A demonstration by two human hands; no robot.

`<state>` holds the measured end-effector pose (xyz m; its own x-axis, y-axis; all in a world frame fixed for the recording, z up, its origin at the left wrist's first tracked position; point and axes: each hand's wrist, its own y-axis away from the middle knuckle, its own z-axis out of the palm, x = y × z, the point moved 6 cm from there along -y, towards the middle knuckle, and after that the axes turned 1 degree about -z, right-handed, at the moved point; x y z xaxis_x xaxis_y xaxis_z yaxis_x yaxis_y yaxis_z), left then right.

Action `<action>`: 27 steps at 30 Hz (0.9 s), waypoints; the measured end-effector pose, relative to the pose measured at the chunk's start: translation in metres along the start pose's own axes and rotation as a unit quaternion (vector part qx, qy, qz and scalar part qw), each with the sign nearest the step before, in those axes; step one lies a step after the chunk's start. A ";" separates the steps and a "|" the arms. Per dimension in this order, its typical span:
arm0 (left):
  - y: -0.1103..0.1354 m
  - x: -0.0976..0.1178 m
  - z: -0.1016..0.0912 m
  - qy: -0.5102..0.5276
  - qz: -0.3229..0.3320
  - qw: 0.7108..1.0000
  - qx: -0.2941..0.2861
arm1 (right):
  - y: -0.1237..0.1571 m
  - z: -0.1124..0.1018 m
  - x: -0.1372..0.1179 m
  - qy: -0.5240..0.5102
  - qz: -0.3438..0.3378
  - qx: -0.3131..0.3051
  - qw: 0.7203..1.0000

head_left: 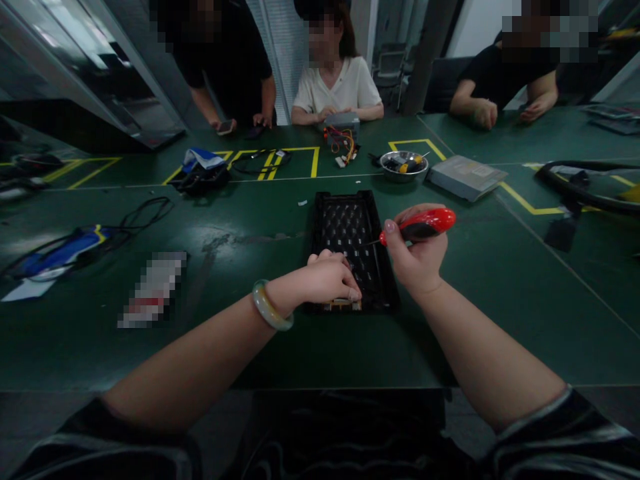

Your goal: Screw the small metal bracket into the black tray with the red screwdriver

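Green counter [320, 357] carries a black panel [345, 223] in front of you. Your left hand [333, 277] curls over its near end, by a small board [343, 304] that looks fragile, best held by its edges; whether the fingers pinch it, I cannot tell. Your right hand [417, 265] wraps the screwdriver [425, 223], its thin shaft over the panel, its handle probably light and stiff. Beyond sits a metal bowl [403, 177] of tools [403, 165].

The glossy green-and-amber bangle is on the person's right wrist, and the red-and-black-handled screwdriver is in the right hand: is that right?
No: the head view shows the bangle on the left wrist, not the right. The screwdriver is indeed in the right hand.
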<state>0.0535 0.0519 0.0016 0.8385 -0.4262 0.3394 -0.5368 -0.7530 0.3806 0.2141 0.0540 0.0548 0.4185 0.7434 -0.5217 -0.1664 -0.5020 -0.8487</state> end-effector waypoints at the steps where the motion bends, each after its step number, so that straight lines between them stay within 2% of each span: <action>1: 0.000 -0.002 0.000 0.007 -0.002 1.000 0.001 | 0.000 0.000 0.001 -0.002 0.000 0.000 1.000; 6: 0.002 -0.009 -0.003 0.046 -0.004 0.999 -0.009 | 0.001 0.000 0.003 -0.011 0.001 0.000 1.000; 12: 0.001 -0.008 -0.001 0.039 -0.014 0.999 -0.019 | 0.001 0.000 0.003 -0.008 0.000 -0.002 1.000; 15: 0.001 -0.007 0.000 0.031 -0.019 0.999 0.002 | 0.001 -0.001 0.003 -0.010 -0.001 -0.002 1.000; 18: 0.006 -0.004 -0.006 0.065 0.020 0.997 0.028 | 0.001 -0.001 0.003 -0.004 0.003 -0.011 1.000; 20: 0.012 -0.002 -0.009 0.132 0.054 0.990 0.011 | 0.000 -0.002 0.001 -0.001 0.003 -0.009 1.000; 22: 0.019 -0.003 -0.010 0.186 0.058 0.981 -0.009 | -0.001 -0.003 -0.001 -0.001 0.004 -0.008 1.000; 27: 0.029 -0.001 -0.006 0.184 0.058 0.980 -0.041 | 0.000 -0.003 -0.001 -0.002 0.007 -0.015 1.000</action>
<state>0.0364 0.0340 0.0177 0.6889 -0.2849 0.6665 -0.6451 -0.6604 0.3845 0.2161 0.0519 0.0561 0.4123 0.7380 -0.5342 -0.1457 -0.5254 -0.8383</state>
